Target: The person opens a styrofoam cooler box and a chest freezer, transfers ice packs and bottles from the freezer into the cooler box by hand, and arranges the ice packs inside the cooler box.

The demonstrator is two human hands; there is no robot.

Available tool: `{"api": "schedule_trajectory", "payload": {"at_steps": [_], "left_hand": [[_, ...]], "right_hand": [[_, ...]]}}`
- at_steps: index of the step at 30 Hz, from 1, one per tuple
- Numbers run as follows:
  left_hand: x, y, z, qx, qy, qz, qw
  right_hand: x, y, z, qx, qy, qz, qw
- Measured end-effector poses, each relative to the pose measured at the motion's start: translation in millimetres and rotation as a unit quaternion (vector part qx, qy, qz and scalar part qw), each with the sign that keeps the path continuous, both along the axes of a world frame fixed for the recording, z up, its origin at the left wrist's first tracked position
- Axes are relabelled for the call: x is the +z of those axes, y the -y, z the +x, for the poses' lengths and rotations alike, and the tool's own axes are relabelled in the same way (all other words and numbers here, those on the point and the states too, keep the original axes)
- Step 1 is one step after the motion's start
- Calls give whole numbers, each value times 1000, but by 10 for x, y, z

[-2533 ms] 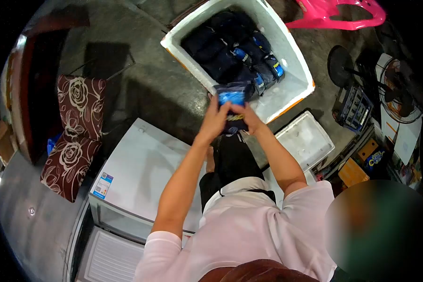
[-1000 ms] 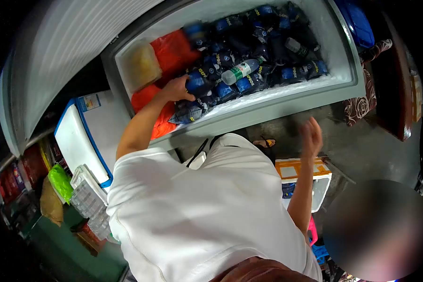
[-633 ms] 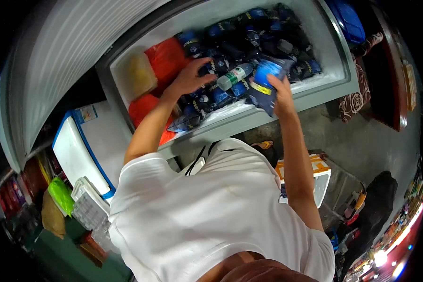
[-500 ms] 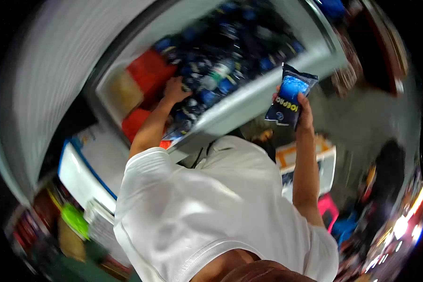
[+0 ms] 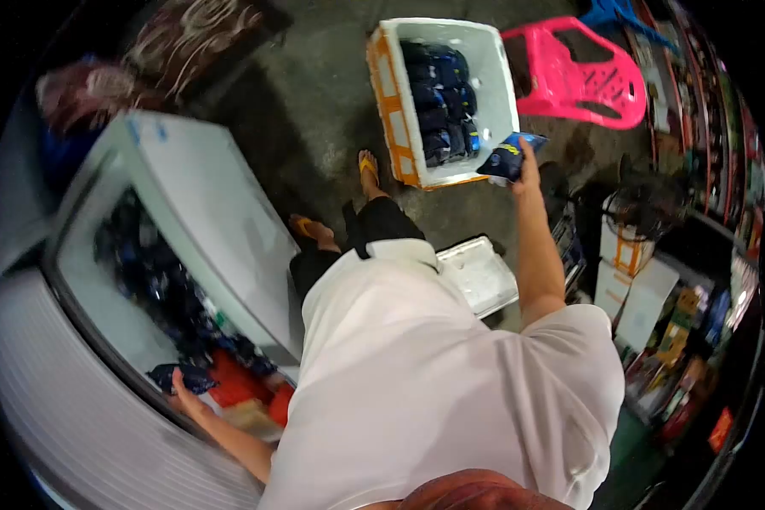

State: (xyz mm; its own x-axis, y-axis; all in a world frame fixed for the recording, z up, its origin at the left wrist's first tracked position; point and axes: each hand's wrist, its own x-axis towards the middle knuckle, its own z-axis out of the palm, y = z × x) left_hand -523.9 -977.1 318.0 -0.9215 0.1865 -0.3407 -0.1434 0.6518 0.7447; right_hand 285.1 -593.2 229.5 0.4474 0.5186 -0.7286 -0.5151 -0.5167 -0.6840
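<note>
A dark blue ice pack (image 5: 510,158) is in my right hand (image 5: 528,172), its fingers closed on it at the lower right corner of the white foam box (image 5: 491,93). Inside that box lie several dark packs (image 5: 438,106) in rows. On the far left, my left hand (image 5: 181,393) grips another dark pack (image 5: 195,378), over the near end of the open freezer (image 5: 221,212). More dark packs (image 5: 153,272), a bottle with a green label and red bags (image 5: 234,378) lie in the freezer.
A pink plastic chair (image 5: 582,81) stands beside the foam box. The box's white lid (image 5: 480,276) lies on the floor near my legs. A fan (image 5: 642,204), cartons and shelves (image 5: 722,127) line the right side. Patterned fabric (image 5: 187,42) is at upper left.
The view has swung from the freezer to the foam box. My right hand has carried its pack over to the box. My left hand, earlier among the freezer packs, now has a pack lifted in it.
</note>
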Motion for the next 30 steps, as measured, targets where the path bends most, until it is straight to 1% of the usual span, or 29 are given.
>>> {"api": "schedule_trajectory", "payload": {"at_steps": [1, 2, 3, 4, 5, 6, 7, 8, 9, 10, 11, 12, 13, 14, 15, 17, 18, 19, 20, 21, 22, 23, 24, 25, 26, 27, 28, 29, 30], "left_hand": [[546, -618, 413, -46, 11, 2, 999], [769, -1126, 645, -93, 13, 21, 995], [840, -1574, 873, -141, 13, 34, 989], [750, -1940, 1070, -163, 4, 31, 986], [615, -2283, 1246, -220, 77, 61, 971], [514, -2618, 1436, -274, 150, 84, 946], [563, -2998, 1884, -324, 166, 82, 928], [448, -3222, 2174, -322, 208, 59, 922], [453, -3478, 2639, -324, 232, 32, 917], [420, -3783, 3155, -355, 258, 41, 898], [376, -3982, 3613, -366, 260, 2, 894], [187, -4076, 3733, -417, 296, -13, 859], [55, -4196, 4010, -415, 315, -27, 853], [-130, -4284, 4193, -424, 327, -45, 843], [-257, -4426, 4447, -456, 352, -45, 816], [-639, -4677, 4881, -530, 319, -58, 784], [-757, -4813, 5172, -544, 289, -92, 782], [-987, -4890, 5379, -573, 287, -70, 765], [-1222, -4926, 5572, -609, 253, -74, 748], [-1254, -5055, 5864, -661, 197, -99, 717], [-1347, -5155, 6061, -712, 189, -144, 661], [-1363, -5255, 6284, -751, 179, -190, 607], [-1616, -5263, 6377, -785, 176, -153, 573], [-1872, -5194, 6404, -816, 175, -117, 538], [-1956, -5155, 6426, -819, 180, -116, 533], [-2033, -5136, 6452, -839, 169, -116, 504], [-2082, -5156, 6480, -859, 156, -115, 474], [-2055, -5167, 6468, -862, 158, -114, 469], [-1968, -5150, 6391, -819, 219, -104, 521]], "right_hand": [[-92, 2, 58, -19, -10, 13, 1000], [-312, -26, 98, -35, -23, -13, 999], [-785, -75, 263, -35, -58, -14, 998], [-1370, -106, 405, -46, -65, -13, 997], [-1988, -120, 515, -81, -26, -7, 996], [-2102, -221, 436, -123, 19, -78, 989], [-2215, -280, 302, -162, 55, -153, 973], [-2387, -357, 320, -175, 40, -157, 971], [-2602, -359, 256, -186, 77, -186, 962], [-2832, -356, 234, -194, 114, -217, 950], [-3215, -285, 267, -200, 102, -227, 948], [-3688, -125, 295, -131, 102, -280, 945], [-3961, 45, 276, -60, 101, -332, 936], [-3732, 77, 230, 72, 125, -280, 949], [-3842, 143, 200, 160, 138, -336, 918], [-3405, 152, 51, 259, 189, -223, 921], [-2927, 11, -33, 211, 73, -185, 957], [-2304, -212, -126, 160, -43, -141, 976], [-1787, -360, -203, 140, -125, -93, 978], [-1419, -459, -257, 119, -204, -44, 971], [-1219, -492, -297, 136, -235, 3, 962], [-1131, -533, -321, 150, -264, 50, 952], [-1365, -486, -444, 147, -177, 119, 966], [-1467, -494, -361, 144, -174, 117, 967], [-1587, -540, -207, 100, -149, -16, 984], [-1740, -576, -35, 52, -121, -147, 980], [-1999, -531, 113, -8, -117, -82, 990], [-2247, -518, 272, -41, -82, -89, 992], [-2334, -571, 445, -59, -44, -44, 996]]}}
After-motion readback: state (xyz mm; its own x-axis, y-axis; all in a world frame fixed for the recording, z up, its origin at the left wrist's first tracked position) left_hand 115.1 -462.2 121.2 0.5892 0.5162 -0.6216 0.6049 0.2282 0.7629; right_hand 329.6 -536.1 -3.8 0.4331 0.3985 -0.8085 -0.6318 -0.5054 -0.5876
